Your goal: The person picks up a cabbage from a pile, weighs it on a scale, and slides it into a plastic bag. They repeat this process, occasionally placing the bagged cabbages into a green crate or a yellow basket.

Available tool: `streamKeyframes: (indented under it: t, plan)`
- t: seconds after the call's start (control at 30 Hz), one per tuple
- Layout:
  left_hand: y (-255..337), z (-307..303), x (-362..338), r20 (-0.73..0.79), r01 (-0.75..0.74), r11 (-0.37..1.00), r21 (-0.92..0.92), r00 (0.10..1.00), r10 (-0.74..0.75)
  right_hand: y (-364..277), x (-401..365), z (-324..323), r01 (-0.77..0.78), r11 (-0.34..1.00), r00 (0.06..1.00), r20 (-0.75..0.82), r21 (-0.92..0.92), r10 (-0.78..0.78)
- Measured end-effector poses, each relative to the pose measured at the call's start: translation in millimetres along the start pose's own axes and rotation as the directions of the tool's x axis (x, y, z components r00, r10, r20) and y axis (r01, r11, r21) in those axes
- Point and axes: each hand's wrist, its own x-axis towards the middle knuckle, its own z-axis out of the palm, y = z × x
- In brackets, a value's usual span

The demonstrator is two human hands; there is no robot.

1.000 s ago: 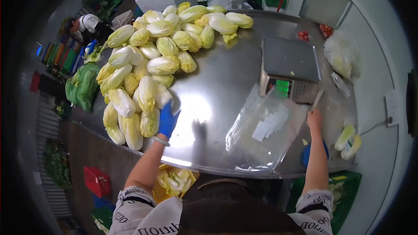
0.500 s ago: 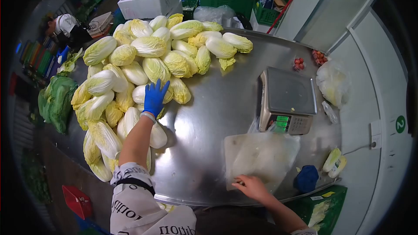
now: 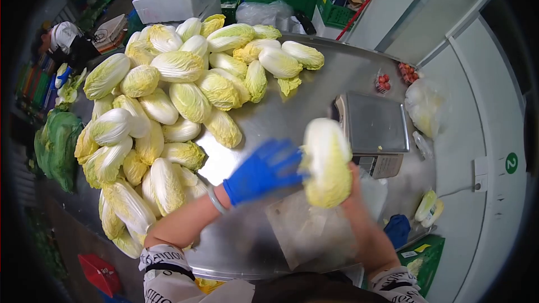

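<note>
A napa cabbage (image 3: 327,163) is held up over the worktop, its white base pointing away from me and its yellow-green leafy end toward me. My right hand (image 3: 355,189) grips its right side from behind, with most of the fingers hidden. On the left, my left hand (image 3: 264,171), in a blue glove and blurred by motion, has its fingers stretched out toward the cabbage; the fingertips reach its edge. Below the cabbage lie clear plastic bags (image 3: 303,227). A large pile of napa cabbages (image 3: 191,101) covers the left side of the steel table (image 3: 281,118).
A digital scale (image 3: 375,123) stands right of the held cabbage. Beyond it are red fruit packs (image 3: 383,83) and a plastic bag (image 3: 425,106). A blue cloth-like item (image 3: 397,231) and wrapped cabbage (image 3: 429,210) lie at right. Far left, another person (image 3: 67,39) bends over.
My left hand has moved right from the pile to the middle. A cabbage is now up in front of me at my right hand, which has risen from the plastic bags.
</note>
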Motion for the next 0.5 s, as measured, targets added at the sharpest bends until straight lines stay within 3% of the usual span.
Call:
streamKeyframes:
  t: [0.07, 0.1, 0.17, 0.2, 0.27, 0.33, 0.37, 0.43, 0.47, 0.5]
  plan:
    - [-69.6, 38.8, -8.9, -0.07, 0.268, 0.961, 0.067, 0.962, -0.264, -64.6, 8.4, -16.0, 0.133, 0.955, 0.989, -0.031, -0.265, -0.146]
    - [-96.0, 33.1, -12.1, 0.036, 0.392, 0.892, 0.223, 0.911, -0.41, -93.0, 15.5, -13.7, 0.212, 0.816, 0.957, -0.056, -0.538, -0.285]
    - [-151.9, 52.0, -24.5, 0.034, 0.411, 0.796, 0.446, 0.88, -0.473, -142.6, 31.5, -24.8, 0.198, 0.342, 0.82, -0.036, -0.919, -0.572]
    - [-170.0, 55.0, -26.7, 0.082, 0.37, 0.753, 0.545, 0.87, -0.487, -163.0, 46.1, -44.1, 0.095, 0.064, 0.717, 0.023, -0.993, -0.696]
    - [-201.6, 71.1, -34.2, 0.122, 0.322, 0.748, 0.58, 0.874, -0.471, -192.2, 65.1, -71.9, -0.024, -0.289, 0.69, 0.193, -0.957, -0.697]
    - [-214.4, 76.6, -30.9, 0.23, 0.299, 0.774, 0.558, 0.841, -0.49, -199.6, 73.8, -89.0, -0.22, -0.32, 0.688, 0.086, -0.922, -0.721]
    - [-214.8, 74.1, -24.5, 0.317, 0.311, 0.773, 0.553, 0.779, -0.54, -208.6, 73.3, -92.9, -0.19, -0.274, 0.688, 0.072, -0.943, -0.722]
    - [-220.2, 72.7, -33.5, 0.194, 0.297, 0.83, 0.472, 0.883, -0.427, -215.5, 65.1, -98.4, -0.109, -0.174, 0.702, 0.048, -0.979, -0.711]
    - [-219.9, 66.7, -32.5, 0.174, 0.391, 0.825, 0.407, 0.854, -0.491, -219.7, 50.5, -100.3, -0.045, -0.078, 0.672, 0.028, -0.996, -0.74]
    - [-215.2, 60.8, -30.0, 0.025, 0.512, 0.816, 0.268, 0.843, -0.538, -225.8, 28.4, -86.9, 0.029, 0.012, 0.643, 0.009, -1.0, -0.766]
